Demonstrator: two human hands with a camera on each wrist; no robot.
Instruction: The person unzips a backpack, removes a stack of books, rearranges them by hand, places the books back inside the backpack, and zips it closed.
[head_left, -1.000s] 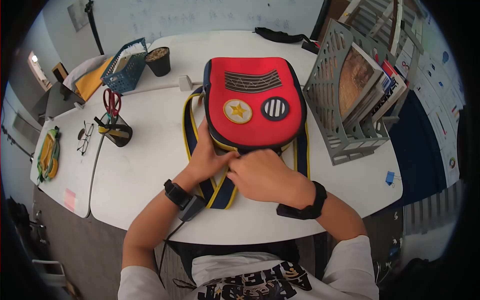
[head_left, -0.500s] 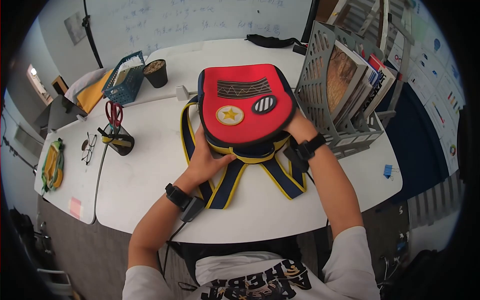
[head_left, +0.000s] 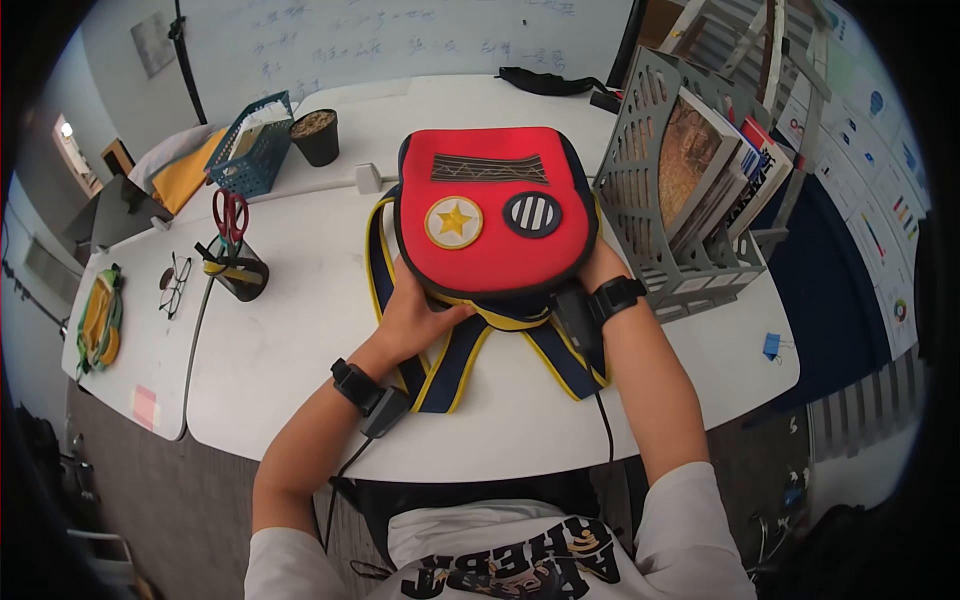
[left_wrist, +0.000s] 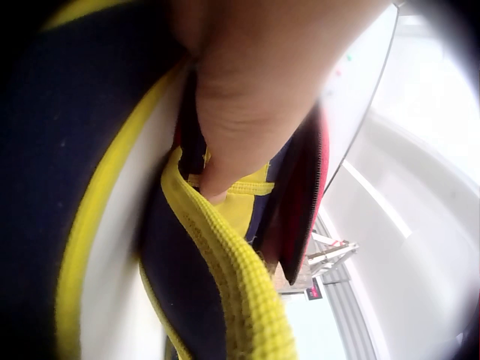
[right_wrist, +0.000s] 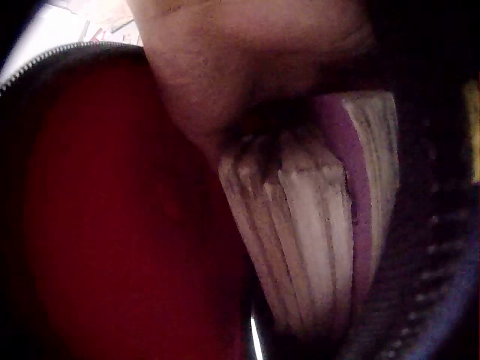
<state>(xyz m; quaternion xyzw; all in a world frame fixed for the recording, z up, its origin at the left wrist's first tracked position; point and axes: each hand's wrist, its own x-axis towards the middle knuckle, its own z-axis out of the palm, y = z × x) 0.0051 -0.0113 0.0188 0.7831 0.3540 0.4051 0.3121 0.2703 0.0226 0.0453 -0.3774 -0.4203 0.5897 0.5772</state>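
A red backpack (head_left: 495, 235) with navy sides, yellow-edged straps, a star badge and a striped badge lies on the table before me. My left hand (head_left: 407, 318) grips its near left corner, the thumb pressed on the yellow trim (left_wrist: 238, 214) beside the open zipper. At the near right side, my right hand (head_left: 603, 265) reaches in under the red front panel. Inside, in the right wrist view, that hand lies against the top of several thick books (right_wrist: 296, 232), next to a purple-covered book (right_wrist: 360, 184). Its fingertips are hidden, so I cannot tell whether they grip.
A grey magazine rack (head_left: 690, 260) full of books stands close at the right. To the left are a pen holder (head_left: 243, 275) with red scissors, glasses (head_left: 174, 287) and a green-yellow pouch (head_left: 100, 318). A blue basket (head_left: 250, 160) and a potted plant (head_left: 317, 145) stand farther back.
My right hand has left the bag's near edge, moved to its right side and reached inside. The front panel tilted, then settled flatter. My left hand keeps its hold.
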